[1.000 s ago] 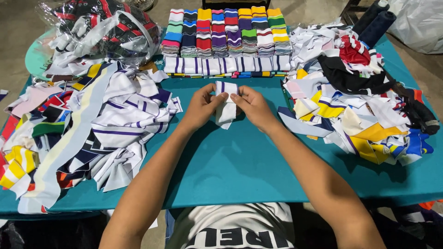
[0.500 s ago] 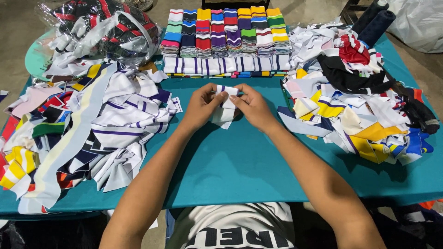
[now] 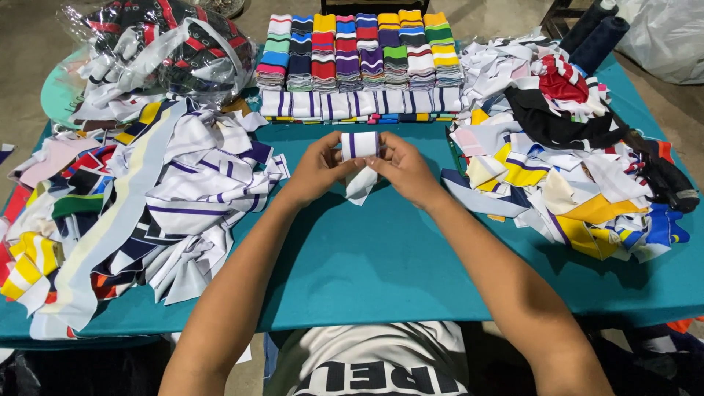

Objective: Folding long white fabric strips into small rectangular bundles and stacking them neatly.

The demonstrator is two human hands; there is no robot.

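Both my hands hold a white ribbed fabric strip (image 3: 359,147) with purple stripes, lifted just above the teal table (image 3: 367,249). My left hand (image 3: 317,167) pinches its left side and my right hand (image 3: 402,167) pinches its right side. The strip's loose lower end hangs down between my hands, near the table. Just beyond it lies a row of folded white strips with purple stripes (image 3: 359,104).
Stacks of folded colourful striped strips (image 3: 359,48) stand at the back. A loose heap of white and purple fabric (image 3: 169,198) fills the left side, another mixed heap (image 3: 565,161) the right. A clear plastic bag of fabric (image 3: 161,44) sits at the back left.
My hands have drawn the strip slightly upward and folded its top part over; the hanging end has shifted a little. The piles have not moved.
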